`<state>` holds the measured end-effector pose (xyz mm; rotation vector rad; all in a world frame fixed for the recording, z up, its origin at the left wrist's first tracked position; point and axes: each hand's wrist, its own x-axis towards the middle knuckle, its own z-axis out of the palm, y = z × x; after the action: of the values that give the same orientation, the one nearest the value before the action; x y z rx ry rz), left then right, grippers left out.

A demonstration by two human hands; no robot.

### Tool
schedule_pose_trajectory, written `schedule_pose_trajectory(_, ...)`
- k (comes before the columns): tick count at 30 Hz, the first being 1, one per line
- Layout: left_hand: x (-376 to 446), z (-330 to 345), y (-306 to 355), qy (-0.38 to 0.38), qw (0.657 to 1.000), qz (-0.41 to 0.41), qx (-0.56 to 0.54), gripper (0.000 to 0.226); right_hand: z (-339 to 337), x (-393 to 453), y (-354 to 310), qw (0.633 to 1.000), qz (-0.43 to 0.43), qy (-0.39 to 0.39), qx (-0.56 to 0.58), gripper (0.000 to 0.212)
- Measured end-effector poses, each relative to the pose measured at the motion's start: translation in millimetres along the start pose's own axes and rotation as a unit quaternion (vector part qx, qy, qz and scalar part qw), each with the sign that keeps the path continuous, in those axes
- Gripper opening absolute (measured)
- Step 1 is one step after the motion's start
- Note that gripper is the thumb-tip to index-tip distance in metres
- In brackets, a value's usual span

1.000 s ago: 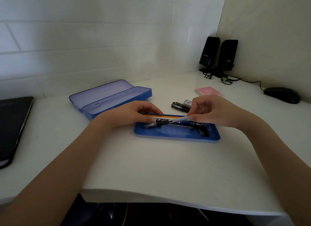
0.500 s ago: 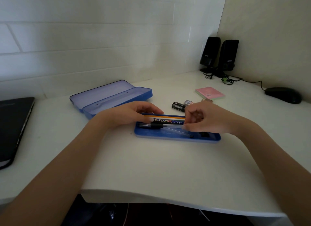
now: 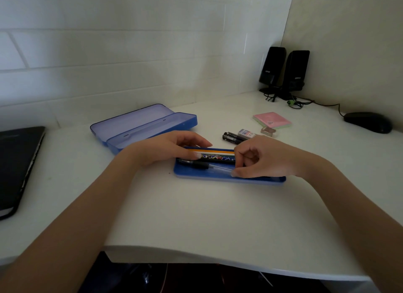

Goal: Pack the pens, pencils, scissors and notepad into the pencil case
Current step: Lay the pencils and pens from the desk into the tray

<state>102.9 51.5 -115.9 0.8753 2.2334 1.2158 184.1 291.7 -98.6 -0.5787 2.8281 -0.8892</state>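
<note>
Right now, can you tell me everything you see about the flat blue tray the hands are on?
The blue tray is a shallow plastic-looking insert with rounded corners, lying flat on the white desk, apart from the open pencil case. Inside lie a yellow pencil, a patterned pen and a clear pen with a black grip. The left hand rests on its left end; the right hand covers its right part.

tray's right end (image 3: 281, 179) behind right hand (image 3: 263, 159), laptop (image 3: 15, 166) cropped left

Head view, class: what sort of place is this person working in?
Probably a home desk or study corner: a white desk set against walls, with two speakers, a mouse and a closed laptop on it.
</note>
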Motion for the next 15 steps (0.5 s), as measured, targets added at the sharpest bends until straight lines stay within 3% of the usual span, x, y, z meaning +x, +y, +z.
schedule_pose_trajectory(4, 0.3, -0.1, 0.5, 0.000, 1.000, -0.002, 0.008, 0.031, -1.4, -0.6, -0.4, 1.000, -0.016, -0.001, -0.010, 0.008)
schedule_pose_trajectory(15, -0.6, -0.1, 2.3, -0.006, 1.000, 0.001, 0.019, 0.036, -5.3, -2.9, -2.9, 0.999, -0.042, -0.023, 0.002, 0.008)
